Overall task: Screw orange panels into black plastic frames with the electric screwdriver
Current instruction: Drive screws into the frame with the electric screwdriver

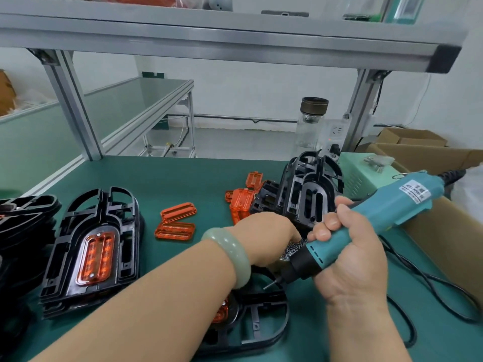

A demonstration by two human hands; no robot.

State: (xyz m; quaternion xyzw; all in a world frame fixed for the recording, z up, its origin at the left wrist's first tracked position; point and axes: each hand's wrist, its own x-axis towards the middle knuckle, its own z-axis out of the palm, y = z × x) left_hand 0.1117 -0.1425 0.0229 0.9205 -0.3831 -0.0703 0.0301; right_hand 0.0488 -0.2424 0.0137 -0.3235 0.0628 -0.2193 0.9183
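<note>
My right hand (347,257) grips the teal electric screwdriver (386,212), its bit pointing down and left above a black frame (264,325) at the near edge. An orange panel (220,312) sits in that frame, mostly hidden under my left forearm. My left hand (269,239) reaches into a pile of small screws (295,249); its fingertips are hidden. A stack of black frames (88,257) at left has an orange panel (95,258) on top. Loose orange panels (176,224) lie mid-table.
More black frames (311,189) and orange panels (241,201) stand at the back right. A teal power box (358,176), a glass bottle (309,126) and cardboard boxes (418,152) lie beyond. The screwdriver's black cable (423,280) loops at right. An aluminium shelf frame (75,105) rises behind.
</note>
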